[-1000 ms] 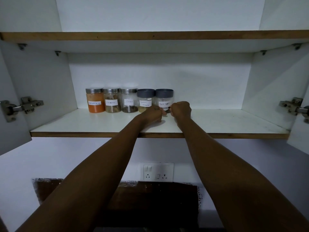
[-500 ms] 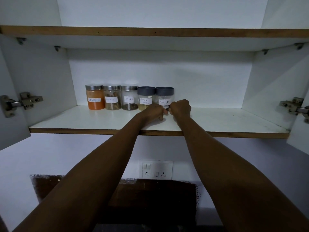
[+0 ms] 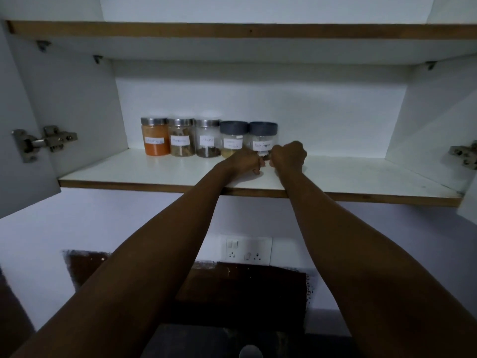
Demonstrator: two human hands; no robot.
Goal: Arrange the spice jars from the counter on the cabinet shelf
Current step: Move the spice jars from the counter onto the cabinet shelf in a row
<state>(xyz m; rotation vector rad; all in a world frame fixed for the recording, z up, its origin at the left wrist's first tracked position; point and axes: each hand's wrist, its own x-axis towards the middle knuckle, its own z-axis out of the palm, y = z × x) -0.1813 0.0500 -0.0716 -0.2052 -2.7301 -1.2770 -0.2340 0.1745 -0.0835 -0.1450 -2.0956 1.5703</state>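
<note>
- Nearest us, both forearms reached up over the front edge of the cabinet shelf, its doors hanging open on hinges at either side.
- Our left hand and right hand sat curled at the base of the black pepper jar; whether either grip actually pinched the jar we could not tell, since the knuckles hid the fingertips.
- We judged the step as settling this last jar into line; the next move called for a small nudge flush with its neighbour, then letting go without tipping it.
- At the back we counted five jars in one row: three with silver lids, two with dark lids, all upright and labelled, side by side.
</note>
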